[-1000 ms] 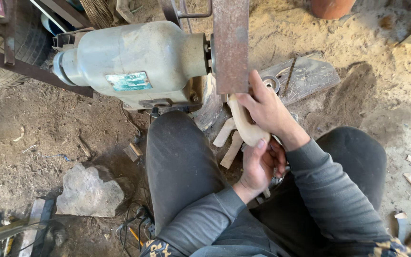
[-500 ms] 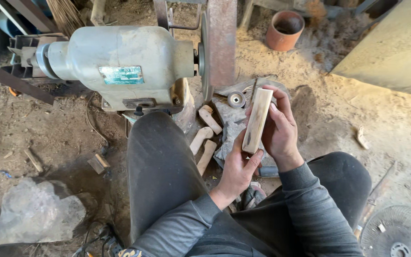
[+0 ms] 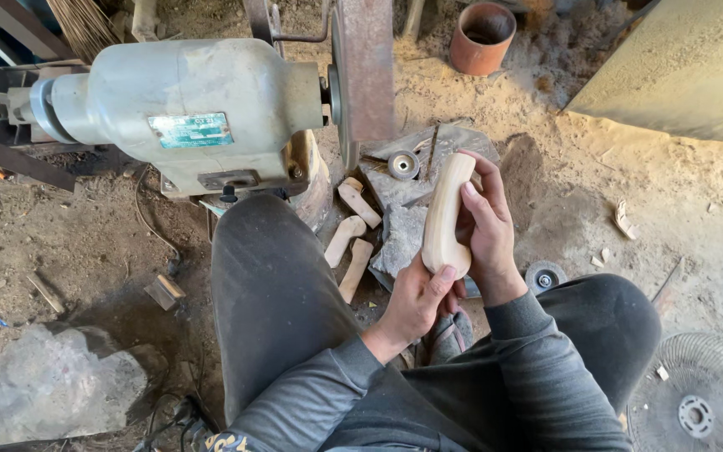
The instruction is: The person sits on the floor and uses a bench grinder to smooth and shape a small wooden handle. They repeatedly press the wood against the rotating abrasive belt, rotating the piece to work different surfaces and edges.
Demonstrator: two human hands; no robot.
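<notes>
I hold a pale, rounded piece of carved wood (image 3: pixel 445 213) upright in both hands, just in front of my knees. My left hand (image 3: pixel 414 301) grips its lower end from below, thumb against the bottom. My right hand (image 3: pixel 487 230) wraps its right side, fingers curled over the upper half. The wood is off the rusty grinding wheel (image 3: pixel 363 67) of the grey bench grinder (image 3: pixel 182 113), which stands a little ahead and to the left.
Three more pale wood pieces (image 3: pixel 351 238) lie on the dirt below the grinder, beside a flat stone (image 3: pixel 412 180) bearing a small metal disc (image 3: pixel 403 164). A clay pot (image 3: pixel 483 35) is beyond, a fan grille (image 3: pixel 700 402) at lower right, a rock (image 3: pixel 48 385) at lower left.
The wood piece has come away from the grinding wheel and now stands upright in both hands; my view has shifted right and nearer.
</notes>
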